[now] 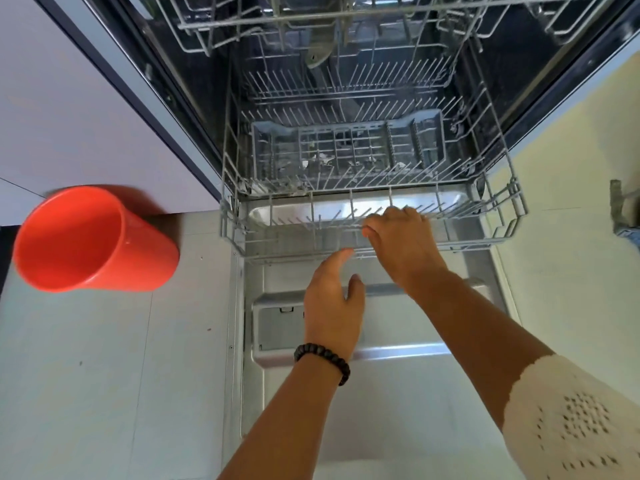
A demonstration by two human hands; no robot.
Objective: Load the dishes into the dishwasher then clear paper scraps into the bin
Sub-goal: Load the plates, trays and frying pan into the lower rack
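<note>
The dishwasher (346, 98) stands open, its door (346, 410) lowered flat toward 6 o'clock. The lower rack (235, 220) is partly drawn out over the door. It holds a grey cutlery basket (346, 147) near its centre; no dishes are visible among the tines. The upper rack (214, 29) is visible at 12 o'clock.

The right hand (401, 244) grips the front rail of the lower rack, fingers curled over the wire at the rack's near edge. The right forearm runs toward 5 o'clock, where a white knitted sleeve (571, 420) covers the upper arm.

The left hand (332, 306) hovers just below the same rail, at 7 o'clock from the right hand. Its fingers are extended and relaxed and hold nothing; one fingertip reaches the lower wire of the rack front. A dark beaded bracelet (322, 358) circles the left wrist.

An orange cup (93, 240) sits at 9 o'clock, well apart from the dishwasher, its mouth toward the camera. What supports it cannot be determined.
</note>
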